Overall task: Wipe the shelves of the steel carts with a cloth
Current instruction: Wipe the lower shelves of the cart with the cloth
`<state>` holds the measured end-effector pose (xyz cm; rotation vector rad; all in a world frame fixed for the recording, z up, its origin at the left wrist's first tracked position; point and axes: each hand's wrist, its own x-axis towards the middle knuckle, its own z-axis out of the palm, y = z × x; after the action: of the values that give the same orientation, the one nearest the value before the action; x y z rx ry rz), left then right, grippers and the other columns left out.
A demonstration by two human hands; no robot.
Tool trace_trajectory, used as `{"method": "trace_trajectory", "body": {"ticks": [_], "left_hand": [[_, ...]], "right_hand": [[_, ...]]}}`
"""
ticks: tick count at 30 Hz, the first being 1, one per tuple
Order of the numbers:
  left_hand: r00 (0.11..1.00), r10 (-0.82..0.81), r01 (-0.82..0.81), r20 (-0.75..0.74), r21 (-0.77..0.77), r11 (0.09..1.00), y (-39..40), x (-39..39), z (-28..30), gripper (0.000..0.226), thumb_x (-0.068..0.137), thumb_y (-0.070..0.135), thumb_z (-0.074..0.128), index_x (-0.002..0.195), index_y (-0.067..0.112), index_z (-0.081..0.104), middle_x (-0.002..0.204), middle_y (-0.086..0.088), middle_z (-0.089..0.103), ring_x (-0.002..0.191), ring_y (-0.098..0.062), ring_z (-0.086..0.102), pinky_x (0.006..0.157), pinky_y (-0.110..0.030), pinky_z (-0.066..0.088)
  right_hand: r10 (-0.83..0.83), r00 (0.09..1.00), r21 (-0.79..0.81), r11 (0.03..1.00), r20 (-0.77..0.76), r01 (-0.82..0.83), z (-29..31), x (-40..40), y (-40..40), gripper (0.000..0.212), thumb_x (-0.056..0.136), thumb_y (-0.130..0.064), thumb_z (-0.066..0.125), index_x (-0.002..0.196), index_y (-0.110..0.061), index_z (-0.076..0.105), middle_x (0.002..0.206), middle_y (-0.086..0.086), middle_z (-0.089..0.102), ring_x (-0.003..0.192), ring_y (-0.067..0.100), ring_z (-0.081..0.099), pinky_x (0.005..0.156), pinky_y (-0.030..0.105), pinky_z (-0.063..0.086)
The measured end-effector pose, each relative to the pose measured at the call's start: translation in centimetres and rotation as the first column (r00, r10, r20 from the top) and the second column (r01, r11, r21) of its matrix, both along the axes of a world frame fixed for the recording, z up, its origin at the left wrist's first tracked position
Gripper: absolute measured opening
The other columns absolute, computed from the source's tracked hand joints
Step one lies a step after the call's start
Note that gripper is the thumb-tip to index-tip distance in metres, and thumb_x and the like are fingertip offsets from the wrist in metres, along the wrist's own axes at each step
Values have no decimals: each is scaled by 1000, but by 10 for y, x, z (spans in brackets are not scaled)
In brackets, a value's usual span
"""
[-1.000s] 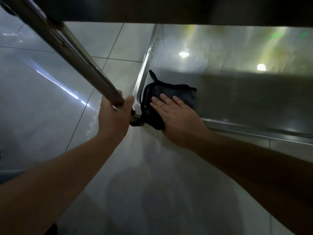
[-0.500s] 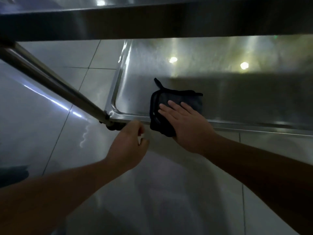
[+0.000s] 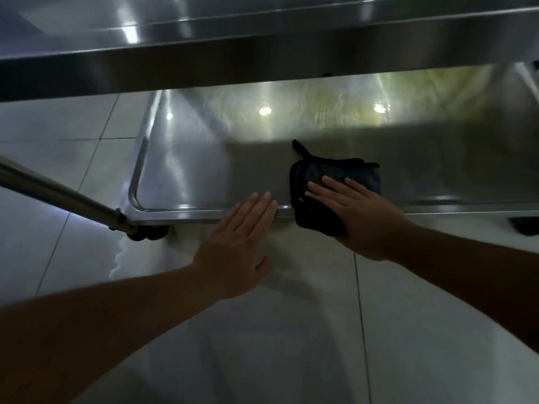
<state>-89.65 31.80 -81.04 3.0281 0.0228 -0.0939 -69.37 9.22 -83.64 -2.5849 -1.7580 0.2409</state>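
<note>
Dark folded cloth (image 3: pixel 335 182), soft and matte with a stitched edge, lies on the lower steel shelf (image 3: pixel 204 170), draped over its rolled front rim. Right hand (image 3: pixel 358 217) presses it flat, fingers straight. Left hand (image 3: pixel 242 237) is flat too, fingertips reaching the rim. Glossy pale floor tiles (image 3: pixel 291 345) lie beneath; the brushed upper shelf (image 3: pixel 262 39) gleams above.

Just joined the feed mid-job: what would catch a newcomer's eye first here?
The dark cloth pressed flat under the right hand at the near rim of the lower shelf. The left hand lies open beside it, fingertips on that rim. Bright light spots reflect off the shelf further back.
</note>
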Motion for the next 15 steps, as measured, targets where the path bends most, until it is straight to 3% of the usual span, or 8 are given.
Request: {"method": "trace_trajectory", "body": {"ticks": [3, 10, 15], "left_hand": [[999, -54, 54, 0, 5, 999, -21, 13, -4, 99, 86, 40, 62, 168, 9, 17, 176, -8, 10, 163, -24, 8, 130, -46, 19], [984, -170, 172, -44, 53, 984, -73, 70, -6, 102, 91, 48, 56, 169, 10, 2, 177, -7, -6, 163, -23, -7, 131, -43, 6], [979, -203, 203, -7, 26, 979, -124, 97, -10, 104, 89, 47, 57, 169, 10, 1, 177, -9, -6, 163, -25, -7, 131, -46, 8]], "right_hand": [[-23, 1000, -17, 1000, 15, 23, 0, 14, -28, 82, 99, -51, 44, 163, -34, -4, 170, -14, -3, 157, 10, -8, 128, 39, 2], [-140, 990, -35, 989, 34, 142, 8, 40, -103, 78, 98, -53, 39, 161, -31, -2, 169, -11, 3, 157, 12, -1, 127, 39, 5], [-231, 972, -54, 971, 29, 232, 13, 57, -155, 77, 99, -54, 38, 162, -31, 0, 170, -11, 7, 158, 13, 2, 128, 42, 9]]}}
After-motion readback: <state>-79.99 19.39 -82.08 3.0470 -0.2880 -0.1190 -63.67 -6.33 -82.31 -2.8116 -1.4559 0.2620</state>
